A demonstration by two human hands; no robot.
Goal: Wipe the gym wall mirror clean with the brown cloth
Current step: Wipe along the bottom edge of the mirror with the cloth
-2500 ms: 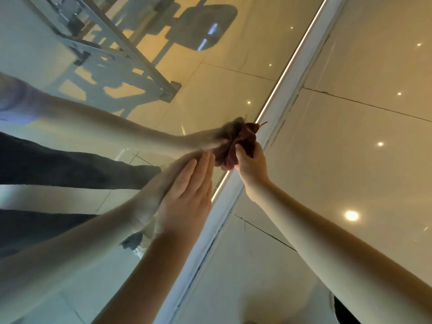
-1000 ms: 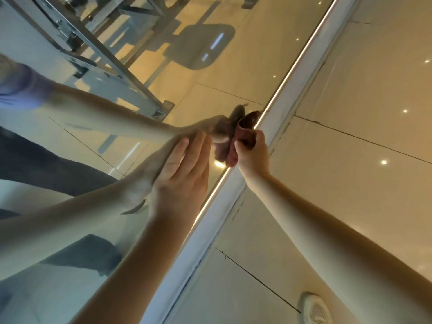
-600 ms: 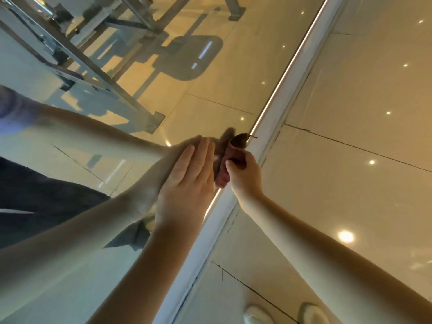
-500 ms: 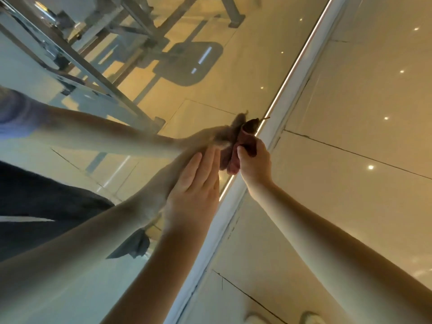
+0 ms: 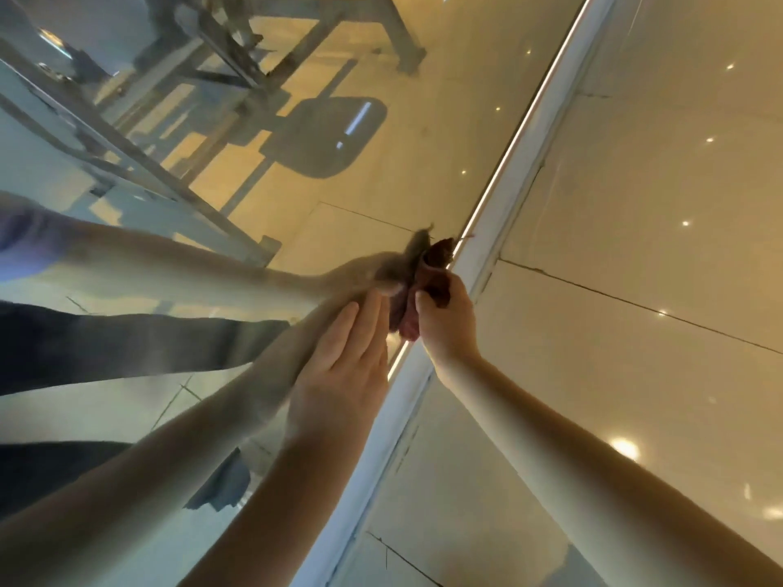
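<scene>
The large glass wall mirror [image 5: 381,175] fills the scene from 12 o'clock round the left side to 7 o'clock. Its flat pale frame strip [image 5: 546,125] cuts a straight diagonal from 7 o'clock up to 1 o'clock, and a thin lit line [image 5: 506,156] glows along the glass side of it. Past the strip, toward 3 o'clock, lies the glossy beige tiled floor [image 5: 635,197], speckled with small bright lamp reflections.

The bunched brown cloth of soft fabric [image 5: 436,264] sits near the middle, pressed to the glass at the mirror's edge, just beside the lit line. I cannot tell whether it touches the strip. Its long axis runs almost parallel to the frame, with the lower end toward 7 o'clock and the frayed upper tip pointing to 1 o'clock.

The right hand [image 5: 445,328] comes in from 4 o'clock. Its grip is closed around the cloth, with the thumb on the near side and the fingers wrapped over the wad. The left hand [image 5: 343,370] reaches up from 7 o'clock and lies flat on the glass just beside the cloth, at the cloth's 8 o'clock side. Its fingers are straight, close together and aimed at 1 o'clock, and its grip is open and holds nothing.

In the glass both arms appear again as blurred reflections that meet the real hands. A grey metal gym frame [image 5: 203,171] shows reflected toward 10 o'clock.
</scene>
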